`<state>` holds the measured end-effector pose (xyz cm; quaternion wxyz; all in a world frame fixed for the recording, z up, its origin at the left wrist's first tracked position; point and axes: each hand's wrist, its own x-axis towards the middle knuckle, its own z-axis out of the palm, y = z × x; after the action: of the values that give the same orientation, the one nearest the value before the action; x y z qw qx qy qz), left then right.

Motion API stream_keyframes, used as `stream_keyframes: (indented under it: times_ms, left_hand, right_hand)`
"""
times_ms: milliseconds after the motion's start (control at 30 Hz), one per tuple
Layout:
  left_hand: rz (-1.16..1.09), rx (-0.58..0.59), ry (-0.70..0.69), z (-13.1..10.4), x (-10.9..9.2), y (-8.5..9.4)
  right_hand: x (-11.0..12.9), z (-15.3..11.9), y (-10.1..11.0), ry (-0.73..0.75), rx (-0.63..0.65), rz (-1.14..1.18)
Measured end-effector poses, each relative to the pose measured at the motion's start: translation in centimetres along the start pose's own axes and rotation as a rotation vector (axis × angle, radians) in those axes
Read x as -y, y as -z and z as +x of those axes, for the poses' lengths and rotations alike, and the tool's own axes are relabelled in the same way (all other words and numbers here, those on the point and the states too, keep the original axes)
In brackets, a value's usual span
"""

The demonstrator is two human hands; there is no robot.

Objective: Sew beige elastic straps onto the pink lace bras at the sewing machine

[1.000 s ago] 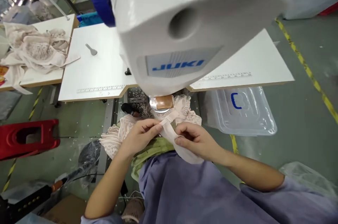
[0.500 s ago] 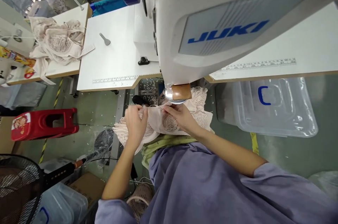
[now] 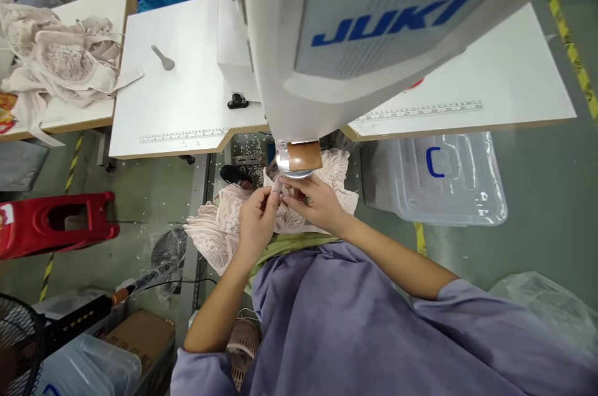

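The left hand (image 3: 256, 218) and right hand (image 3: 320, 202) are drawing closer together, both grips pinching a crumpled, pale-pink lace garment (image 3: 289, 220); handling is apparently narrowing to one spot.

1 red stool (image 3: 32, 225) and 1 black fan (image 3: 21, 337) are at left, a clear lidded box (image 3: 448, 190) at right.

Head cam, facing fwd/down, near L hand (image 3: 256, 216), R hand (image 3: 322, 202)

hands (image 3: 256, 218): pinching pale lace fabric (image 3: 292, 220) | JUKI machine (image 3: 327, 88): just beyond | clear bin (image 3: 451, 193): right | red stool (image 3: 28, 231): left
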<state>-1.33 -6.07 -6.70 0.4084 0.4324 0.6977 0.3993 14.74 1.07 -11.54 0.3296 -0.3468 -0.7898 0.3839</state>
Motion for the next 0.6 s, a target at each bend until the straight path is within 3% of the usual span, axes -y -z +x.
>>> stream_keyframes:
  times_ms: [167,300,433,500,600]
  left_hand:
    - [-0.023,0.017,-0.006,-0.2,-1.2,-0.2]
    - [0.089,0.006,-0.021,0.1,-1.2,-0.8]
    - [0.114,-0.022,-0.026,0.9,-0.9,-1.8]
    - [0.118,-0.018,-0.016,1.4,-0.8,-2.1]
    - [0.150,0.002,0.008,2.2,-0.6,-2.2]
  right_hand:
    - [0.7,0.9,0.2,-0.060,-0.015,0.003]
    - [0.7,1.0,0.2,-0.072,-0.073,0.030]
    - [0.1,0.4,0.0,0.096,-0.165,-0.046]
    - [-0.9,0.1,0.6,0.210,-0.113,-0.095]
    - [-4.1,1.3,4.2,0.305,0.008,-0.156]
